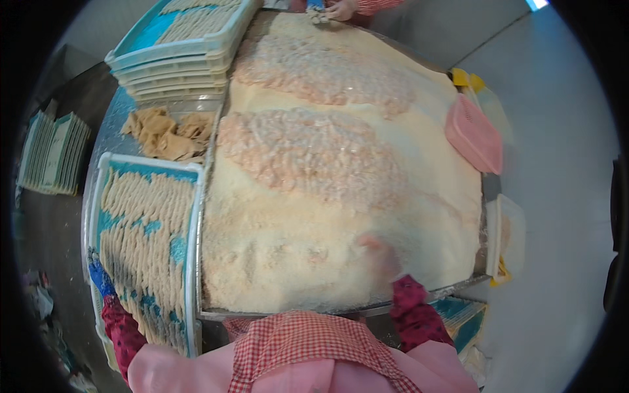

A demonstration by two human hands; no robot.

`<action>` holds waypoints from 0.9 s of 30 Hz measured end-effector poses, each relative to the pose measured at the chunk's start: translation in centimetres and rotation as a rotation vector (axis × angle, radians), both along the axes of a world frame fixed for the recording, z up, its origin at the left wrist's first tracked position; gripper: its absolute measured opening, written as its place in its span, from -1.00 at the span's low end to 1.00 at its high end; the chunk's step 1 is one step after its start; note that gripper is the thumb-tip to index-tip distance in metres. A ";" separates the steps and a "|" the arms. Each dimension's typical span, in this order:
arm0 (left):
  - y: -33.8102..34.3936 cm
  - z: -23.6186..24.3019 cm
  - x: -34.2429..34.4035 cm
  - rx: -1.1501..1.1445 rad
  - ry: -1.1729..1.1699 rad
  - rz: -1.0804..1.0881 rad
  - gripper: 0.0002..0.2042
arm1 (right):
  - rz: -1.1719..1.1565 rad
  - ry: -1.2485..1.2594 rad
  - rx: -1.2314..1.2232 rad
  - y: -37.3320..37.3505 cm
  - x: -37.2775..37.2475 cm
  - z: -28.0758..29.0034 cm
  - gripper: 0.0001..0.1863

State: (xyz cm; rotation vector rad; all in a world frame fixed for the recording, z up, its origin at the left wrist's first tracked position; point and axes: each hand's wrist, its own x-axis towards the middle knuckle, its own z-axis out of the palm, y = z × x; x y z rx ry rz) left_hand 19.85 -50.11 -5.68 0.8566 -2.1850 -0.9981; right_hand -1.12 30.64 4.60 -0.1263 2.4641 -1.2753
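My left hand, in a blue glove flecked with crumbs, touches the left rim of a white-framed tray holding rows of pale breaded strips on a blue liner; its grip is unclear. My right hand, bare and blurred by motion, is low over pale crumbs on a large metal-edged worktop; what it holds, if anything, cannot be made out. Two wide mounds of pink, glossy raw pieces lie on the crumbs farther up.
Stacked trays stand top left, above brown cloths. A pink perforated basket sits on the right. More trays are at far left and below right. A co-worker's hands hold crumbed pieces at the far end.
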 end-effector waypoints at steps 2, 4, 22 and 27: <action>6.0 2.1 -4.3 0.064 -0.025 -0.056 -0.64 | 0.119 0.039 0.000 -2.8 2.0 -0.1 -0.74; 14.5 7.0 -8.8 0.164 0.016 -0.229 -0.62 | 0.051 0.161 0.064 -4.3 0.8 1.4 -0.78; 51.9 8.0 -17.3 -0.259 -0.126 -1.077 -0.73 | -0.105 0.550 0.511 4.9 -9.7 -3.3 -0.61; 50.6 8.5 -18.0 -0.155 -0.070 -0.968 -0.85 | 0.129 0.603 1.045 2.1 -10.6 -4.1 -0.70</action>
